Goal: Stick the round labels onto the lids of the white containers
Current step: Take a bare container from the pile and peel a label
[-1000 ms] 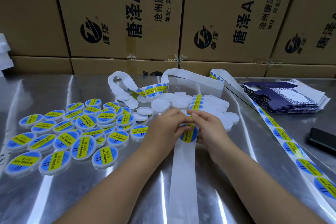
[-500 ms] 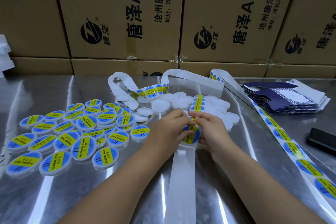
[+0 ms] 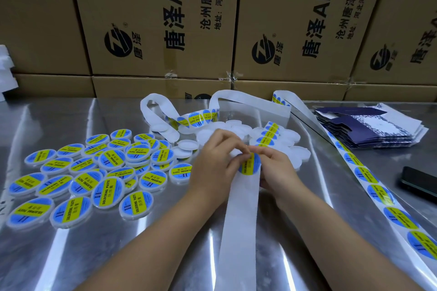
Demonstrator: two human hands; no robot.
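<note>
My left hand (image 3: 216, 163) and my right hand (image 3: 275, 168) meet over a white backing strip (image 3: 238, 220) at the table's middle. Between them sits a round blue and yellow label (image 3: 249, 165) on the strip. Fingers of both hands pinch at its top edge. Whether a container lies under the label is hidden. Several plain white containers (image 3: 238, 130) lie just beyond my hands. Several labelled containers (image 3: 107, 160) are spread out to the left. A long label strip (image 3: 378, 191) with more stickers runs along the right.
A stack of flat dark blue cartons (image 3: 371, 127) lies at the right rear. A black phone (image 3: 418, 183) rests near the right edge. Brown cardboard boxes (image 3: 165, 30) wall off the back of the shiny metal table (image 3: 94, 255).
The label has slid a little farther from me along the strip. Both hands shifted slightly with it, still pinching at its top edge.
</note>
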